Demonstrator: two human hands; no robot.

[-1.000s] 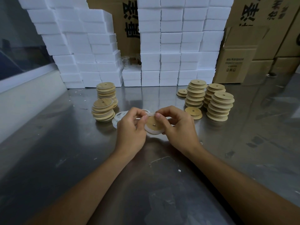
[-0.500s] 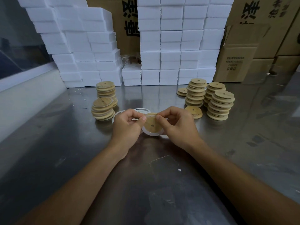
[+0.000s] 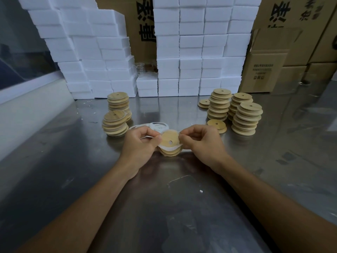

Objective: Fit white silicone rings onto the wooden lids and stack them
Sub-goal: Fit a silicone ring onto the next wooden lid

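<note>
Single head-worn wide-angle view, looking forward and down, close over steel table (image 3: 273, 161), boxes behind

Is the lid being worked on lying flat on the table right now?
No: both the left hand and right hand pinch the lid by its edges, tilted towards the camera, with the ring half on.

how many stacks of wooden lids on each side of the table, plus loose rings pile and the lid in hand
stacks on the left: 2
stacks on the right: 5
lid held in both hands: 1
pile of loose white rings: 1
total: 9
</note>
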